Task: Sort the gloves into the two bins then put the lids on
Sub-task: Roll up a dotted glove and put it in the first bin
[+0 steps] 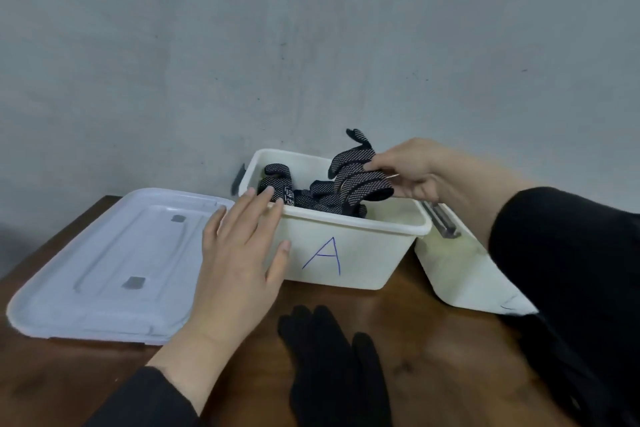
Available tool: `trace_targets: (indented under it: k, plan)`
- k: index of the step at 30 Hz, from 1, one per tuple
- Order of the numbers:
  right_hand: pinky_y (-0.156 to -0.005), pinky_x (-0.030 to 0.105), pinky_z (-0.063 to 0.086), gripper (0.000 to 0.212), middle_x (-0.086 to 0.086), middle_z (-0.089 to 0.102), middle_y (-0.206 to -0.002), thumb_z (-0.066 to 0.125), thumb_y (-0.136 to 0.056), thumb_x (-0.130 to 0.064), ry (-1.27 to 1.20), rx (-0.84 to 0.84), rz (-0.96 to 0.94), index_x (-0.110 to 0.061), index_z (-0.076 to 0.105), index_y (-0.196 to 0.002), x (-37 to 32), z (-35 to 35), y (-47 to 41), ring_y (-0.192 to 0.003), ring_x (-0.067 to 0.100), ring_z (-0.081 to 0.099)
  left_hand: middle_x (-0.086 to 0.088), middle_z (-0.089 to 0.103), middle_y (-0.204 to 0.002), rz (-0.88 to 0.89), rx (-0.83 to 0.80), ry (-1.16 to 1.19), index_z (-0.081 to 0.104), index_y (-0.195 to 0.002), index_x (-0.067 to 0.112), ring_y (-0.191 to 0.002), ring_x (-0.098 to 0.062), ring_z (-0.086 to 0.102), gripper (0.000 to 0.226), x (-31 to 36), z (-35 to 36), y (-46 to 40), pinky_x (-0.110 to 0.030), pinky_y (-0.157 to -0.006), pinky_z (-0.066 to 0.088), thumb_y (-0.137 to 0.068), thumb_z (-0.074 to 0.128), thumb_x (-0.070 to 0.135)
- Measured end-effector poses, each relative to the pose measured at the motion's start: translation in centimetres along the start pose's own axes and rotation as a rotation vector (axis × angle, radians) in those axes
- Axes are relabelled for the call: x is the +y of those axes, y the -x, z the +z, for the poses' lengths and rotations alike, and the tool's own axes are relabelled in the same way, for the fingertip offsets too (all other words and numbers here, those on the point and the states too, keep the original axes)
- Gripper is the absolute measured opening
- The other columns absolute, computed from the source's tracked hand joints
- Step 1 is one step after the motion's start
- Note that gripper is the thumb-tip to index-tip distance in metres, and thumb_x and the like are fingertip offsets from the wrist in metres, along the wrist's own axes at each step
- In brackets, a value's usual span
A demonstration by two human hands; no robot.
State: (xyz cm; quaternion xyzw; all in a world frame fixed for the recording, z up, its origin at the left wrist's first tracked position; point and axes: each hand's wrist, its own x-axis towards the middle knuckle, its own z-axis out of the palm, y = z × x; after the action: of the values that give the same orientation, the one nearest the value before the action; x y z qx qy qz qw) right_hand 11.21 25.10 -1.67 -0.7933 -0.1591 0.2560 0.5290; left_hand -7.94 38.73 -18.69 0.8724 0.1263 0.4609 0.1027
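Brown wooden bench (433, 340) set against a grey wall (311, 28); its left edge runs diagonally toward the back.

White lid (104, 267) lies flat at the left side of the bench, two small grey patches on its surface, its right end just beside the first bin.

Bin marked "A" (346, 253), white, open, stands at the back of the bench near the wall, the blue letter on its front wall. A dark latch shows at its left end.

Second white bin (464, 274) stands just to the right of bin A, touching or nearly touching it; largely hidden by the right sleeve (571, 270). A grey latch (441, 218) shows at its near rim. Its contents cannot be seen.

Plain black glove (332, 367) lies on the bench at the front edge, fingers pointing toward bin A, apart from it.

Dotted gloves (311, 199), dark with white specks, lie heaped inside bin A.

Left hand (242, 263): fingers straight and spread, flat against the front left corner of bin A, fingertips on the rim, thumb on the front wall. It grips nothing.

Right hand (408, 172): over the back right part of bin A, fingers pinching a dotted glove (356, 173) held above the heap, the glove's fingers pointing up and left
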Motion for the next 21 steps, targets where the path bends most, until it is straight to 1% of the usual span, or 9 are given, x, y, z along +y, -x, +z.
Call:
trace_targets:
  k: [2,5,6,9,10,14,17,19,21]
  plan:
    - [-0.051,0.026,0.060,0.002,0.012,0.068,-0.082,0.060,-0.096,0.001,0.014,0.019,0.029,0.000,0.061,-0.098,0.3,2.0,-2.2,-0.050,0.014,0.068,-0.001,0.042,-0.154,0.011,0.013,0.006,0.051,-0.142,0.013,-0.147,-0.020,0.031,0.050,-0.2,0.2,-0.1,-0.050,-0.118,0.022,-0.097,0.043,0.034]
    - [-0.049,0.027,0.059,0.006,0.011,0.066,-0.081,0.062,-0.098,-0.004,0.082,0.012,0.069,-0.001,0.061,-0.102,0.9,4.6,-4.4,-0.055,0.017,0.067,-0.002,0.045,-0.152,0.021,0.042,0.018,0.053,-0.140,0.013,-0.146,-0.020,0.033,0.049,-0.3,0.3,0.0,-0.051,-0.117,0.024,-0.097,0.043,0.032]
    - [-0.052,0.028,0.060,0.008,0.011,0.066,-0.081,0.064,-0.097,-0.007,0.124,0.002,0.079,0.000,0.061,-0.101,1.2,5.3,-4.9,-0.057,0.019,0.069,-0.003,0.046,-0.151,0.022,0.049,0.022,0.054,-0.140,0.012,-0.145,-0.020,0.033,0.048,-0.3,0.4,0.0,-0.052,-0.117,0.024,-0.097,0.043,0.031]
    - [-0.078,0.037,0.062,0.023,0.017,0.069,-0.094,0.073,-0.093,-0.017,0.271,-0.003,0.075,0.003,0.062,-0.101,2.1,6.5,-6.0,-0.085,0.031,0.074,-0.004,0.047,-0.150,0.021,0.062,0.041,0.055,-0.138,0.012,-0.145,-0.021,0.034,0.047,-0.4,0.6,0.1,-0.054,-0.115,0.026,-0.096,0.044,0.031]
    - [-0.083,0.039,0.062,0.023,0.017,0.070,-0.097,0.072,-0.093,-0.018,0.293,0.002,0.058,0.002,0.063,-0.099,2.2,6.6,-6.1,-0.090,0.032,0.074,-0.004,0.047,-0.150,0.019,0.064,0.045,0.054,-0.139,0.012,-0.145,-0.021,0.034,0.047,-0.4,0.5,0.1,-0.055,-0.115,0.026,-0.096,0.044,0.031]
    - [-0.078,0.036,0.061,0.026,0.014,0.070,-0.098,0.065,-0.099,-0.023,0.394,0.022,-0.035,0.001,0.064,-0.108,2.2,5.7,-4.9,-0.075,0.023,0.066,-0.005,0.046,-0.151,0.011,0.068,0.051,0.053,-0.140,0.013,-0.146,-0.021,0.032,0.048,-0.1,0.5,0.3,-0.056,-0.115,0.025,-0.097,0.045,0.031]
    - [-0.077,0.040,0.060,0.025,0.014,0.074,-0.102,0.058,-0.102,-0.025,0.462,0.168,-0.243,-0.003,0.069,-0.103,1.9,4.3,-3.1,-0.071,0.023,0.064,-0.007,0.047,-0.150,0.030,0.083,0.068,0.056,-0.138,0.012,-0.145,-0.023,0.034,0.046,0.3,0.3,0.4,-0.055,-0.116,0.024,-0.096,0.048,0.029]
    - [-0.079,0.047,0.061,0.022,0.004,0.076,-0.091,0.055,-0.100,-0.025,0.426,0.307,-0.444,-0.011,0.071,-0.092,2.0,3.4,-1.1,-0.069,0.017,0.065,-0.009,0.047,-0.149,0.068,0.082,0.078,0.060,-0.134,0.011,-0.144,-0.025,0.035,0.042,1.0,0.3,0.5,-0.054,-0.116,0.025,-0.096,0.050,0.027]
    - [-0.077,0.047,0.060,0.020,-0.005,0.072,-0.077,0.056,-0.098,-0.025,0.352,0.395,-0.607,-0.013,0.071,-0.091,2.8,2.6,1.9,-0.066,0.012,0.064,-0.009,0.048,-0.148,0.112,0.080,0.092,0.062,-0.130,0.011,-0.143,-0.026,0.037,0.038,1.9,0.2,0.7,-0.053,-0.115,0.026,-0.095,0.053,0.024]
